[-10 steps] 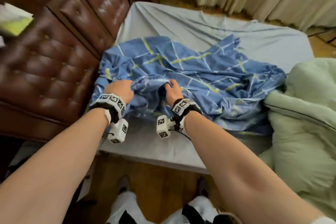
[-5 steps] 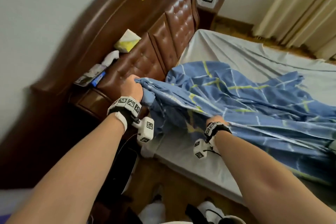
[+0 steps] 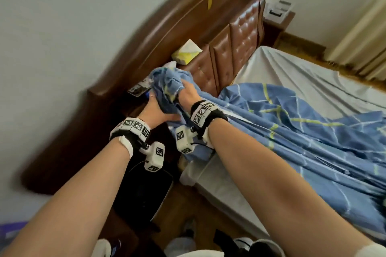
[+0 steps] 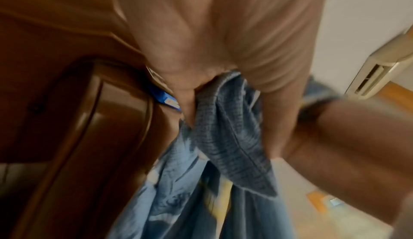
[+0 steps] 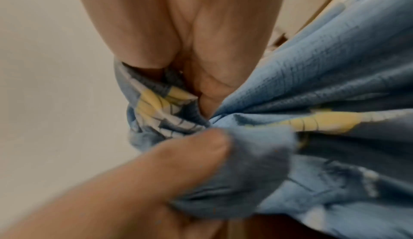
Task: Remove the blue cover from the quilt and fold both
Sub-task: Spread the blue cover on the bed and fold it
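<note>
My left hand (image 3: 155, 108) and right hand (image 3: 187, 92) both clutch one bunched end of the blue cover (image 3: 292, 131), fingers curled tightly into the cloth. I hold it raised near the brown headboard (image 3: 236, 48); the rest trails right across the bed (image 3: 292, 69).

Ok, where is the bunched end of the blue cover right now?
In the head view the blue cover has its bunched end lifted left of centre, gripped by the left hand and right hand, before the brown headboard.
</note>
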